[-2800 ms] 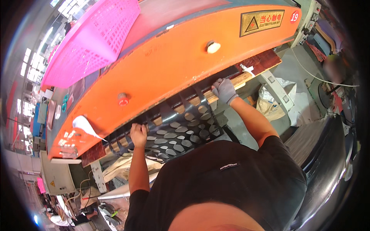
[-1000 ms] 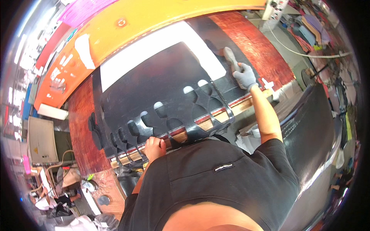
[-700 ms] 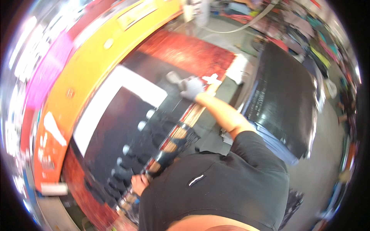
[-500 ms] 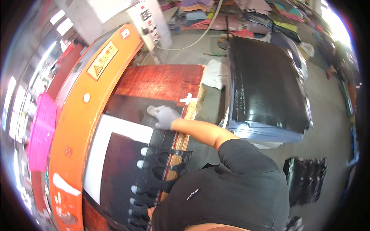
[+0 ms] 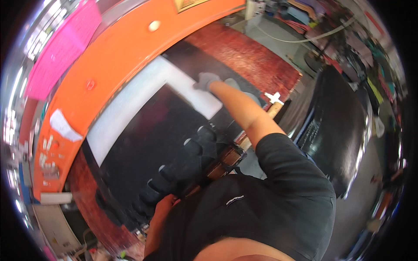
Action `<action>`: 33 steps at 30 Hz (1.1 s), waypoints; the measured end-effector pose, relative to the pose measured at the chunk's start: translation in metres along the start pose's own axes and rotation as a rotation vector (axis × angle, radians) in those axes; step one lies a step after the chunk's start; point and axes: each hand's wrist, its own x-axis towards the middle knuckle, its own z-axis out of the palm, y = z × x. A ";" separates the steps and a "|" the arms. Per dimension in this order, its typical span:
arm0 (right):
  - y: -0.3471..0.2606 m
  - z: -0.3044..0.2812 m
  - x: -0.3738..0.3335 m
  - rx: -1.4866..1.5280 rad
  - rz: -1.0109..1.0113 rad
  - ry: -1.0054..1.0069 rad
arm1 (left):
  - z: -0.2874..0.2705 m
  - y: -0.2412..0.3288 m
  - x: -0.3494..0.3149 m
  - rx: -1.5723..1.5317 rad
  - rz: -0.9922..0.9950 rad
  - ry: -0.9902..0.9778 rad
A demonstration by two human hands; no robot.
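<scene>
A black sheet (image 5: 143, 143) with rows of cut-out shapes along its near edge lies on the machine bed, over a white board (image 5: 130, 102). My right hand (image 5: 204, 80), in a grey glove, reaches far out and rests on the sheet's far corner where it meets the white board. Blur hides whether its fingers grip anything. My left hand (image 5: 163, 203) is bare. It sits low at the sheet's near edge with its fingers curled on the sheet, partly hidden by my black shirt.
An orange machine beam (image 5: 117, 48) arcs over the far side of the bed. A red-brown bed surface (image 5: 250, 58) extends to the right. A stack of black sheets (image 5: 337, 126) stands at my right. A pink crate (image 5: 65, 43) lies beyond the beam.
The view has swung back toward the bed. My right hand has reached further out, from the sheet's middle to its far corner by the white board. My left hand stays at the near edge.
</scene>
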 end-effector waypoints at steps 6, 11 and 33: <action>0.004 -0.010 0.024 0.120 0.209 -0.036 | 0.012 -0.007 -0.019 -0.064 0.059 0.308; 0.007 -0.006 0.036 0.116 0.315 -0.093 | 0.014 -0.005 -0.022 -0.240 0.110 0.436; -0.101 -0.073 -0.065 0.141 -1.127 0.501 | -0.035 0.056 0.051 -1.314 -0.001 0.133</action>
